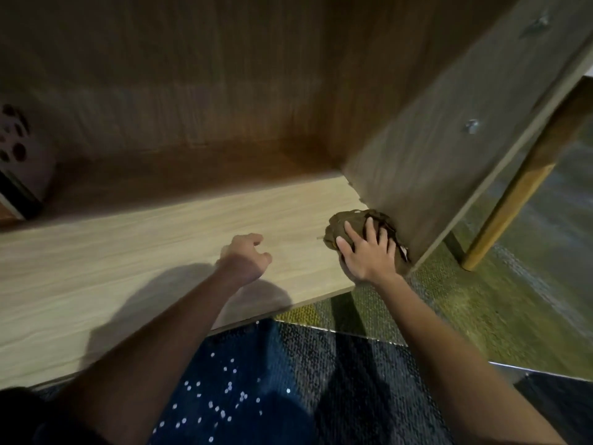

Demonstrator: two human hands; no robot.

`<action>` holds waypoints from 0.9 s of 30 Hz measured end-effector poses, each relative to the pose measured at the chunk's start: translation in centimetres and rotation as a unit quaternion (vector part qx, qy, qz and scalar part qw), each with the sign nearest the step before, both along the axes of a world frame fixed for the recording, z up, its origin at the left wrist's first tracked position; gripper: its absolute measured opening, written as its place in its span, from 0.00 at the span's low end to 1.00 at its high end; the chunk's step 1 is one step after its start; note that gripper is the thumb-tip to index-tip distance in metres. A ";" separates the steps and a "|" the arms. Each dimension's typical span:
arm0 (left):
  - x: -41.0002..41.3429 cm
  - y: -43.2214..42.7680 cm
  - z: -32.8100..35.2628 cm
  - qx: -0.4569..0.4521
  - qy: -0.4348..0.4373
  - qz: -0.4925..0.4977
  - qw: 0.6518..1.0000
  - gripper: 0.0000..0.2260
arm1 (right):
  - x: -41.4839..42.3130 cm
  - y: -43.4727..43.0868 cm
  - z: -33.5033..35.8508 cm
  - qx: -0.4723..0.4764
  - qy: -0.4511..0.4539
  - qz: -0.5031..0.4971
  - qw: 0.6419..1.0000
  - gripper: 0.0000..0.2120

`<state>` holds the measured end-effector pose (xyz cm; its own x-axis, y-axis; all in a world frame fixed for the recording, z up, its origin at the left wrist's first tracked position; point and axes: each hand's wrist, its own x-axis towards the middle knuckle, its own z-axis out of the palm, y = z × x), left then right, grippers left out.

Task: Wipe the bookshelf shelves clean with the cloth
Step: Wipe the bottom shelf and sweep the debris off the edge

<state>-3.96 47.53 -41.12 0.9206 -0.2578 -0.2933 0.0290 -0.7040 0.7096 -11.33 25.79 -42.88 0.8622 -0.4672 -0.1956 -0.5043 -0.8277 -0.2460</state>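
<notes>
A light wood-grain shelf board [134, 252] runs across the view inside a darker wooden bookshelf. At its right end, against the upright side panel [433, 149], lies a bunched brown cloth [343, 223]. My right hand [369, 252] presses flat on the cloth with fingers spread over it. My left hand [247, 255] rests on the shelf to the left of the cloth, fingers loosely curled, holding nothing. Part of the cloth is hidden under my right hand.
A box with dark round holes [19, 149] stands at the shelf's back left. A wooden leg [513, 194] rises right of the side panel. Green and dark patterned carpet [481, 309] lies below the shelf's front edge.
</notes>
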 end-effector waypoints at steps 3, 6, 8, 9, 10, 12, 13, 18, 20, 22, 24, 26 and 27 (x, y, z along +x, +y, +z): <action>2.4 0.5 0.3 0.093 -0.039 0.017 0.995 0.26 | 3.0 0.0 -0.2 -0.023 0.011 0.011 1.000 0.27; 4.2 1.7 0.4 0.171 -0.063 0.018 0.983 0.29 | 6.4 0.8 -0.8 -0.048 0.003 -0.018 0.999 0.27; 5.0 1.9 0.0 0.155 -0.066 0.048 0.985 0.32 | 8.7 1.3 -1.0 -0.051 -0.009 -0.035 0.998 0.27; 5.5 1.6 -0.4 0.133 -0.069 0.062 0.987 0.32 | 10.0 1.6 -1.1 -0.049 -0.013 -0.039 0.998 0.27; 5.8 1.1 -0.5 0.114 -0.072 0.066 0.989 0.33 | 11.0 1.9 -1.1 -0.049 -0.016 -0.040 0.998 0.27; 6.4 -0.2 -0.9 0.101 -0.080 0.055 0.990 0.35 | 12.4 2.0 -1.2 -0.052 -0.019 -0.035 0.998 0.27; 6.7 -0.9 -1.0 0.100 -0.081 0.048 0.990 0.36 | 12.9 1.7 -1.2 -0.051 -0.020 -0.031 0.998 0.27; 7.3 -2.7 -2.0 0.097 -0.032 0.039 0.994 0.44 | 14.8 -1.0 -1.0 -0.030 -0.065 -0.034 0.997 0.23; 7.1 -3.0 -2.0 0.072 -0.013 0.034 0.997 0.46 | 15.8 -1.0 -1.0 -0.040 -0.064 -0.036 0.997 0.22; 7.0 -3.4 -1.7 0.030 0.009 0.016 0.999 0.46 | 16.9 -0.6 -1.2 -0.049 -0.072 -0.022 0.996 0.22; 7.3 -3.1 -1.4 -0.006 0.026 0.021 0.999 0.44 | 18.4 0.1 -1.2 -0.037 -0.079 0.007 0.996 0.22; 7.5 -2.3 -1.4 -0.089 0.061 0.048 0.993 0.41 | 19.7 1.1 -1.1 -0.031 -0.084 0.035 0.995 0.22; 7.5 -1.6 -1.3 -0.153 0.091 0.066 0.982 0.40 | 20.5 1.9 -1.0 -0.030 -0.085 0.053 0.994 0.22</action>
<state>3.58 45.90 -42.39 0.8915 -0.2412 -0.3834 0.2514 -0.4406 0.8618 9.15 27.70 -43.86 0.9255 -0.3784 -0.0164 -0.3686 -0.8899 -0.2688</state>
